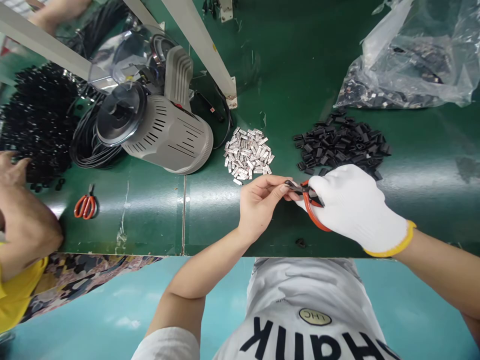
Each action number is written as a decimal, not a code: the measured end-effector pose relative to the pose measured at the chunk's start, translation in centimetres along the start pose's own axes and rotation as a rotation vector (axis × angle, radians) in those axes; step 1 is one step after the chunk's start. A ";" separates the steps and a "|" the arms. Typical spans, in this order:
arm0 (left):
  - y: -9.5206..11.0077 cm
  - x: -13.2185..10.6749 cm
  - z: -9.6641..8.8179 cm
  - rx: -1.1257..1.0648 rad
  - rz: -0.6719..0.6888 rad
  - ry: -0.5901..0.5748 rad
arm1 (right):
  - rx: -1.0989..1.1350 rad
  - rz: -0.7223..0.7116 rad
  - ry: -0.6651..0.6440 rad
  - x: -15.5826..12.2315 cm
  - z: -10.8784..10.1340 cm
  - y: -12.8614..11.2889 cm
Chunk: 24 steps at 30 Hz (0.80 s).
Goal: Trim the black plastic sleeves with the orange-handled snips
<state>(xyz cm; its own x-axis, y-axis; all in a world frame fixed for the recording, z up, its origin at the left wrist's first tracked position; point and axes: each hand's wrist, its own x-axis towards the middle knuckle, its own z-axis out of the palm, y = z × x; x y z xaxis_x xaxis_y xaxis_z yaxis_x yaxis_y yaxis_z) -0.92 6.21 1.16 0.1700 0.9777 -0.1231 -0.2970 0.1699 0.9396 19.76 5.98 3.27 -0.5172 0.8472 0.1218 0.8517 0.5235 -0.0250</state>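
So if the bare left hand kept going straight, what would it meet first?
The left hand would likely meet the metal tip of the orange-handled pliers first, then the white-gloved right hand gripping them.

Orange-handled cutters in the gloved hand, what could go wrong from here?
The bare left hand sits close to the jaws of the orange-handled cutters held by the gloved right hand, so its fingers could get nipped. A stray black piece lies near the green bench's front edge and might get knocked off.
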 end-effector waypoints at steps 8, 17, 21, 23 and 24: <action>0.0 0.0 -0.1 -0.022 -0.028 0.000 | 0.006 0.060 0.005 -0.4 0.9 -0.6; -0.1 0.0 0.0 -0.039 -0.021 -0.013 | 0.058 0.077 -0.028 -0.3 1.1 -0.5; 0.0 0.0 0.0 -0.030 -0.016 0.015 | 0.062 0.060 -0.024 0.2 0.7 -0.5; 0.0 -0.1 0.1 -0.027 -0.016 0.010 | 0.061 0.055 -0.022 0.3 0.4 -0.6; 0.1 -0.1 0.1 -0.028 -0.013 0.001 | 0.057 0.051 -0.016 0.3 0.3 -0.6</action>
<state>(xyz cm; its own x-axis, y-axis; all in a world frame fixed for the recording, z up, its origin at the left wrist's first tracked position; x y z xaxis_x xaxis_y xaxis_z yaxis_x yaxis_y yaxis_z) -0.83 6.14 1.25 0.1734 0.9755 -0.1356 -0.3212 0.1862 0.9285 19.10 5.98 3.03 -0.4748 0.8740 0.1031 0.8711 0.4834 -0.0869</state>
